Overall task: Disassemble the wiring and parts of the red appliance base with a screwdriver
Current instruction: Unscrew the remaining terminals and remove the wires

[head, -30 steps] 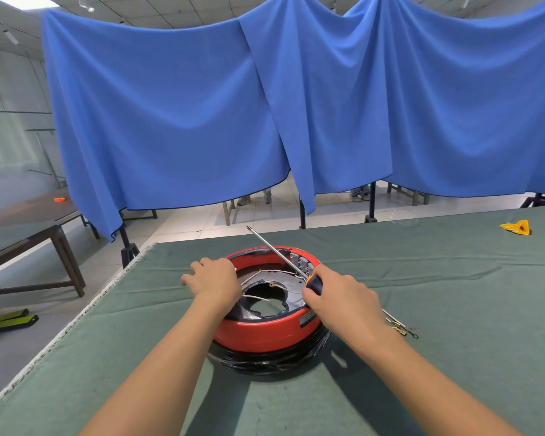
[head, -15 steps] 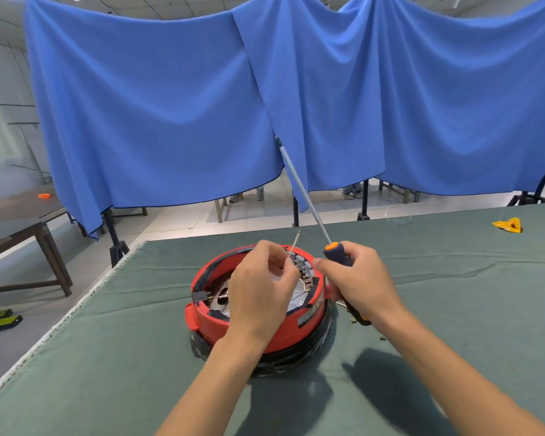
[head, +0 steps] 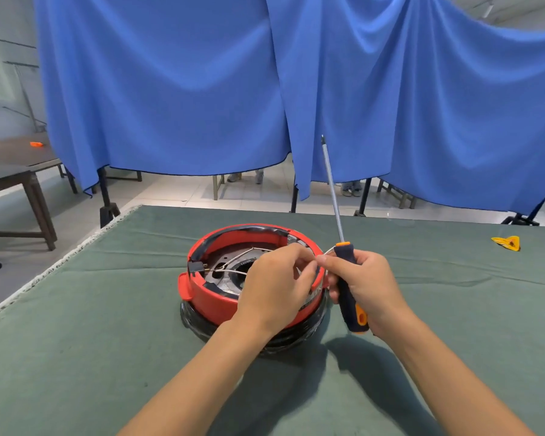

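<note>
Long steel screwdriver with navy-orange handle (head: 347,286) swung nearly upright since before, right hand (head: 367,286) wrapped round it. Left hand (head: 276,287) pinched thin white wire (head: 233,272) over round red plastic appliance base (head: 208,297).

Appliance base (head: 214,297) sits on table (head: 76,341), center. Left hand (head: 274,287) over its right part; right hand (head: 365,284) w/ screwdriver (head: 346,284) just right of it. Curtain (head: 170,89) behind table.
</note>
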The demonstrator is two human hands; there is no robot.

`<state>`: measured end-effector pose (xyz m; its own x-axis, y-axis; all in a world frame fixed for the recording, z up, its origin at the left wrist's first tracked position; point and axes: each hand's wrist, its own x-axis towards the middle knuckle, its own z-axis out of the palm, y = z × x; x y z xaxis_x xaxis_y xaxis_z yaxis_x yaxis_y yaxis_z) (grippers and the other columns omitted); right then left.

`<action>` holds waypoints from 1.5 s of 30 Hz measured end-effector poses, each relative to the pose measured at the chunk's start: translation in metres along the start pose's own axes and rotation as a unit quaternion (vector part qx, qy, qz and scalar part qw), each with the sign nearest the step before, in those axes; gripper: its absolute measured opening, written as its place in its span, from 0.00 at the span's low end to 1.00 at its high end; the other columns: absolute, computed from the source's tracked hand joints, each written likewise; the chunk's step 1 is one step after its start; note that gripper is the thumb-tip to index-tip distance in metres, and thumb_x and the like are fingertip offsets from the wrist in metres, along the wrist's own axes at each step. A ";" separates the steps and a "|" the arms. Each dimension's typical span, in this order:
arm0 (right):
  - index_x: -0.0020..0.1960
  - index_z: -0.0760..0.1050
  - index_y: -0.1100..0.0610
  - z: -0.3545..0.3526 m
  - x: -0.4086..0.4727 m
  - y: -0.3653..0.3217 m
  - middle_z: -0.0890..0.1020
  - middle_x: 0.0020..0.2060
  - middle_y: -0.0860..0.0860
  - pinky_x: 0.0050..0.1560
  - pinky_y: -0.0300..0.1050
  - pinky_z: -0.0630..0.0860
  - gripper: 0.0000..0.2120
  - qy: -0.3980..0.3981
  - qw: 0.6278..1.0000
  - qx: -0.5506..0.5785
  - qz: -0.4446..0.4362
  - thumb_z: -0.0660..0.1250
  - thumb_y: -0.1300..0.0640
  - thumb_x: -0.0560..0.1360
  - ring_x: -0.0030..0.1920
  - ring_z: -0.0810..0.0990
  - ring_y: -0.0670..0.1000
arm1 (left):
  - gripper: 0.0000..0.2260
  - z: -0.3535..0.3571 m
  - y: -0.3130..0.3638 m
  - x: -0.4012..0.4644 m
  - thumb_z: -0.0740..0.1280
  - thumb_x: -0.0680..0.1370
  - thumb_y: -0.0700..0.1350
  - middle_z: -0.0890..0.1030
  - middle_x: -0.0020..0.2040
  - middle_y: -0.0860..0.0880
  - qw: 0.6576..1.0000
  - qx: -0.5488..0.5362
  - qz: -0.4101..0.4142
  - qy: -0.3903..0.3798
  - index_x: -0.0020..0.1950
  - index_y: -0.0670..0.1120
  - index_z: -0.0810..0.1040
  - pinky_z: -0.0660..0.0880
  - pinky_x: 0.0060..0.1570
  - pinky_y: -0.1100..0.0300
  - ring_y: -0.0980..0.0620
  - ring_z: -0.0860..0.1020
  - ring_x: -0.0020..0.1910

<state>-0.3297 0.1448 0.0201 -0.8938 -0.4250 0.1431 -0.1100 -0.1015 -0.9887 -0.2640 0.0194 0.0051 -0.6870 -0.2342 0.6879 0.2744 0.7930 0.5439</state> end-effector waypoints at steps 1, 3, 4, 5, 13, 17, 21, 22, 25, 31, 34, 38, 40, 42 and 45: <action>0.37 0.75 0.63 0.000 0.000 0.000 0.72 0.22 0.52 0.21 0.39 0.69 0.08 0.009 1.000 0.012 0.000 0.71 0.64 0.73 0.20 0.70 0.49 | 0.03 -0.001 0.001 0.000 0.66 0.77 0.46 0.80 0.38 0.56 1.000 -0.002 -0.007 0.000 0.47 0.48 0.79 0.74 0.40 0.52 0.54 0.76 0.36; 0.35 0.74 0.61 0.000 0.002 0.000 0.73 0.21 0.52 0.21 0.38 0.69 0.09 0.036 0.999 0.024 -0.005 0.70 0.65 0.73 0.19 0.69 0.49 | 0.05 -0.001 0.000 -0.001 0.64 0.78 0.50 0.80 0.39 0.56 0.999 0.027 -0.020 0.005 0.48 0.50 0.77 0.72 0.40 0.54 0.54 0.76 0.36; 0.34 0.74 0.61 -0.001 0.003 0.001 0.74 0.22 0.52 0.21 0.37 0.68 0.10 0.051 0.998 0.020 -0.006 0.69 0.65 0.74 0.19 0.70 0.49 | 0.06 -0.001 -0.001 -0.002 0.62 0.78 0.51 0.80 0.40 0.55 0.997 0.079 -0.014 0.001 0.48 0.50 0.76 0.71 0.38 0.55 0.52 0.76 0.37; 0.34 0.74 0.60 -0.003 0.004 0.002 0.76 0.22 0.52 0.21 0.37 0.68 0.10 0.063 0.998 0.012 -0.006 0.69 0.65 0.74 0.19 0.70 0.49 | 0.07 0.000 -0.002 -0.003 0.61 0.78 0.51 0.80 0.39 0.53 0.988 0.151 0.006 -0.009 0.47 0.49 0.75 0.70 0.36 0.55 0.49 0.77 0.37; 0.38 0.73 0.61 -0.009 0.006 0.015 0.85 0.32 0.53 0.22 0.36 0.69 0.06 0.101 0.994 -0.043 0.017 0.66 0.66 0.74 0.18 0.71 0.49 | 0.16 -0.029 -0.028 -0.007 0.78 0.63 0.41 0.71 0.18 0.45 0.923 0.381 0.054 -0.022 0.25 0.44 0.72 0.64 0.18 0.63 0.44 0.70 0.15; 0.38 0.74 0.62 0.001 0.015 0.027 0.82 0.27 0.53 0.21 0.37 0.68 0.06 0.078 0.993 -0.066 0.053 0.67 0.66 0.74 0.18 0.70 0.49 | 0.15 -0.050 -0.042 -0.012 0.70 0.70 0.44 0.70 0.18 0.45 0.922 0.386 0.008 -0.003 0.25 0.44 0.72 0.63 0.18 0.62 0.44 0.69 0.15; 0.38 0.75 0.63 0.022 0.034 0.046 0.81 0.25 0.52 0.22 0.37 0.66 0.06 0.056 0.986 -0.095 0.122 0.67 0.66 0.74 0.17 0.69 0.49 | 0.15 -0.061 -0.047 -0.019 0.74 0.70 0.43 0.70 0.18 0.46 0.920 0.392 0.023 0.009 0.26 0.44 0.72 0.61 0.19 0.64 0.45 0.68 0.15; 0.38 0.74 0.63 0.028 0.040 0.049 0.81 0.24 0.52 0.22 0.36 0.66 0.06 0.052 0.984 -0.094 0.139 0.67 0.66 0.74 0.16 0.69 0.49 | 0.15 -0.061 -0.047 -0.019 0.74 0.70 0.44 0.70 0.18 0.46 0.919 0.394 0.026 0.009 0.26 0.44 0.73 0.61 0.19 0.64 0.45 0.68 0.15; 0.39 0.75 0.63 0.038 0.060 0.054 0.81 0.24 0.53 0.21 0.34 0.66 0.06 0.055 0.981 -0.102 0.155 0.67 0.66 0.74 0.16 0.70 0.48 | 0.15 -0.062 -0.047 -0.018 0.72 0.71 0.45 0.71 0.18 0.47 0.918 0.396 0.025 0.007 0.27 0.45 0.74 0.59 0.20 0.65 0.45 0.68 0.15; 0.42 0.76 0.64 0.040 0.073 0.062 0.82 0.31 0.56 0.22 0.37 0.67 0.05 0.059 0.982 -0.088 0.158 0.68 0.62 0.75 0.18 0.72 0.49 | 0.15 -0.063 -0.051 -0.015 0.70 0.71 0.47 0.70 0.18 0.49 0.918 0.397 0.020 0.011 0.26 0.46 0.73 0.62 0.20 0.64 0.46 0.68 0.15; 0.44 0.77 0.62 0.032 0.066 0.061 0.82 0.35 0.57 0.20 0.37 0.69 0.06 0.083 0.985 -0.058 0.137 0.69 0.58 0.76 0.18 0.74 0.49 | 0.16 -0.064 -0.052 -0.017 0.71 0.72 0.47 0.72 0.20 0.49 0.929 0.369 0.017 0.000 0.27 0.47 0.71 0.62 0.22 0.63 0.47 0.70 0.18; 0.46 0.78 0.61 0.021 0.053 0.051 0.81 0.28 0.53 0.21 0.38 0.71 0.11 0.072 0.990 -0.036 0.115 0.67 0.52 0.77 0.20 0.75 0.49 | 0.15 -0.074 -0.049 -0.007 0.63 0.77 0.47 0.76 0.30 0.51 0.961 0.273 -0.002 0.051 0.30 0.47 0.69 0.63 0.28 0.61 0.50 0.74 0.30; 0.48 0.79 0.62 0.020 0.046 0.042 0.78 0.23 0.52 0.23 0.38 0.71 0.14 0.049 0.992 -0.049 0.110 0.68 0.50 0.77 0.21 0.74 0.49 | 0.14 -0.089 -0.053 0.007 0.61 0.78 0.48 0.79 0.40 0.52 0.963 0.246 -0.063 0.089 0.36 0.44 0.78 0.70 0.37 0.58 0.52 0.75 0.43; 0.50 0.77 0.66 0.021 0.041 0.034 0.74 0.21 0.50 0.22 0.37 0.70 0.18 0.035 0.992 -0.079 0.095 0.68 0.49 0.76 0.20 0.71 0.48 | 0.12 -0.108 -0.066 0.016 0.61 0.77 0.48 0.80 0.46 0.52 0.956 0.222 -0.135 0.139 0.40 0.46 0.80 0.69 0.42 0.56 0.52 0.73 0.49; 0.48 0.79 0.64 0.028 0.036 0.021 0.72 0.21 0.50 0.22 0.37 0.67 0.19 0.005 0.991 -0.113 0.077 0.66 0.46 0.77 0.20 0.69 0.49 | 0.08 -0.126 -0.093 0.014 0.61 0.76 0.45 0.79 0.51 0.50 0.939 0.217 -0.223 0.146 0.47 0.48 0.80 0.67 0.45 0.55 0.50 0.71 0.54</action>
<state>-0.3523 0.1023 0.0053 -0.9118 -0.4104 -0.0105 -0.0649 0.1693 -0.9834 -0.2144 -0.1285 0.0251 -0.4377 -0.6919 0.5743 -0.3411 0.7187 0.6059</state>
